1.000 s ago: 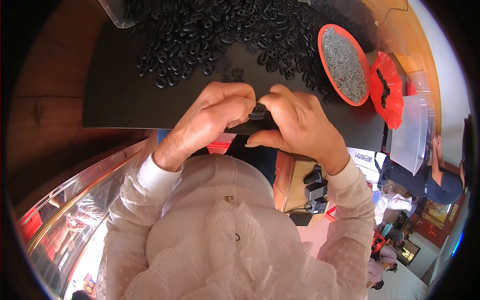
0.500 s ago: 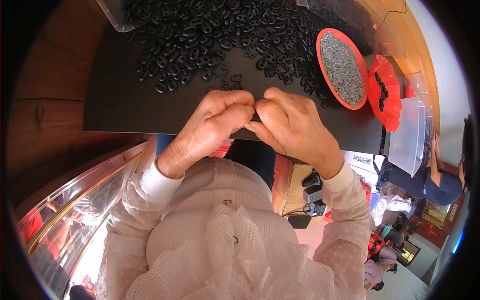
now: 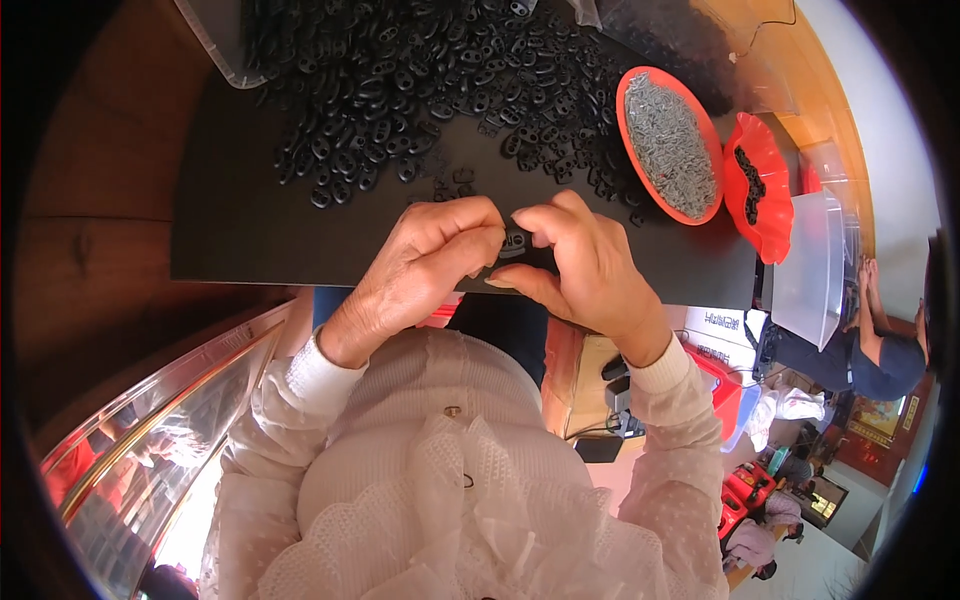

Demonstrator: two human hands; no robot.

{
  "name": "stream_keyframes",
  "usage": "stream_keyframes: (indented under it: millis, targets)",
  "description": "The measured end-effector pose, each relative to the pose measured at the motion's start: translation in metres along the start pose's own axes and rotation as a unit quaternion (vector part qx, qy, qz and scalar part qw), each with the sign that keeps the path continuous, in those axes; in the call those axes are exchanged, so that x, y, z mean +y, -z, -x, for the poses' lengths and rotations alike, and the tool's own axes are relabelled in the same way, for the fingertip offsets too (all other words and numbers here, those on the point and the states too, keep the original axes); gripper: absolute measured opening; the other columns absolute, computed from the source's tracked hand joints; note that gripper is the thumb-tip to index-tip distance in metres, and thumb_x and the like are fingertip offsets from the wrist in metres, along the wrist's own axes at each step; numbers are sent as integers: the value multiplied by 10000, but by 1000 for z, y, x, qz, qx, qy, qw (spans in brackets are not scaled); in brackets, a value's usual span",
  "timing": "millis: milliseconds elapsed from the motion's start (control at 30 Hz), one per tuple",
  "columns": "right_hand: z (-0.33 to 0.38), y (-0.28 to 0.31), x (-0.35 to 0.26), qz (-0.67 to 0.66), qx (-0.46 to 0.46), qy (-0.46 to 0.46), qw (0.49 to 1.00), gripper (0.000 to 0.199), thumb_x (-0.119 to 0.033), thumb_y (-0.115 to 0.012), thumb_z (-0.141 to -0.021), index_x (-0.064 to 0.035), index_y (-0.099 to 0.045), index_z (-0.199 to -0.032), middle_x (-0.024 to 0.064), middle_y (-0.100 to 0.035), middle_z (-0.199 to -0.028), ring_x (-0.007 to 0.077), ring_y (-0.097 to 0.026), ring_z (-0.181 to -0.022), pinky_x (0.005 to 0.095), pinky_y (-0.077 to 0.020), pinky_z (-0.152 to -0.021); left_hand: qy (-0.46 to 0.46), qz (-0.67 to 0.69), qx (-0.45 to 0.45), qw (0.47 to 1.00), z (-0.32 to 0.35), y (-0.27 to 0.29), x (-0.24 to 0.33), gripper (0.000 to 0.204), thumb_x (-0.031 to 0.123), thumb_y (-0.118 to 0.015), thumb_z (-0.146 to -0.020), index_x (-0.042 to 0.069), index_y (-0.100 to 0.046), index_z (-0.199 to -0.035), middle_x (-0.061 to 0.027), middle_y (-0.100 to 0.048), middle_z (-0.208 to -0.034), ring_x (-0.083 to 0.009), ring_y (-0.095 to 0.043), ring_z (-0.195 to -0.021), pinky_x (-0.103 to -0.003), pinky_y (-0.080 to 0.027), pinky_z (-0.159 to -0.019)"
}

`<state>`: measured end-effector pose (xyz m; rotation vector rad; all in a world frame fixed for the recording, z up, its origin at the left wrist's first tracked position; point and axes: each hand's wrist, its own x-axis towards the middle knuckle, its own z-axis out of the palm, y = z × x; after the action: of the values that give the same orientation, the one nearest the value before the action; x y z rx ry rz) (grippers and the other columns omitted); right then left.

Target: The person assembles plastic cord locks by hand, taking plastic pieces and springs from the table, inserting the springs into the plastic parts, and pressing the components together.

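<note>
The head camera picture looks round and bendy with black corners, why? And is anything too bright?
In the head view, the fisheye lens curves the black mat's straight edges and leaves a dark rim. The hands, left hand and right hand, are sharp. The glass case at lower left is washed out by glare.

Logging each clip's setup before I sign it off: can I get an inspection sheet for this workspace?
Surface: black mat on a wooden table.
Job's things: small black plastic part pinched between both hands.
Clutter: heap of black parts; orange dish of grey metal bits; red frilled dish; clear tub.
Grippers: left hand and right hand, both closed on the part.
Cables: thin wire at the far edge.
Surroundings: another person to the right.
</note>
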<state>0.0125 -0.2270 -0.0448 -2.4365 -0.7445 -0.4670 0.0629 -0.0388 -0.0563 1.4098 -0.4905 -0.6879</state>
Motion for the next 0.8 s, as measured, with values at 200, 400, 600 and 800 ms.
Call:
stream_keyframes:
  millis: [200,400,600,800]
  targets:
    - [3,-3,2,10,2,9,1000,448,-218,-780,-730,-44,-464,-996,84,-500,-751,230,-558,-544,324,-438,-461,6,14,-11,1000,0,2,0,190,122,-490,-879,0,-544,-744,-4,-487,-615,-63,-421,-576,-244,-330,-510]
    - [6,0,6,-4,7,10,1000,433,-183,-771,-742,-39,-458,-1004,89,-502,-761,246,-564,-546,339,-449,-467,52,24,-14,998,-1,3,6,213,177,-502,-865,3,-552,-752,-10,-496,-629,-71,-435,-600,-244,-333,-529]
    - [3,1,3,3,-6,19,1000,409,-131,-758,-740,-35,-461,-1004,97,-506,-785,255,-570,-553,346,-457,-471,54,10,-35,998,-2,6,10,229,197,-479,-843,-6,-529,-749,-23,-485,-633,-93,-443,-611,-260,-360,-556]
    - [1,0,0,14,-10,13,1000,365,-116,-758,-723,-29,-491,-956,97,-505,-794,258,-574,-553,349,-459,-470,52,2,-49,997,-3,7,6,208,170,-467,-831,-9,-513,-738,-18,-467,-620,-94,-428,-592,-266,-361,-540]
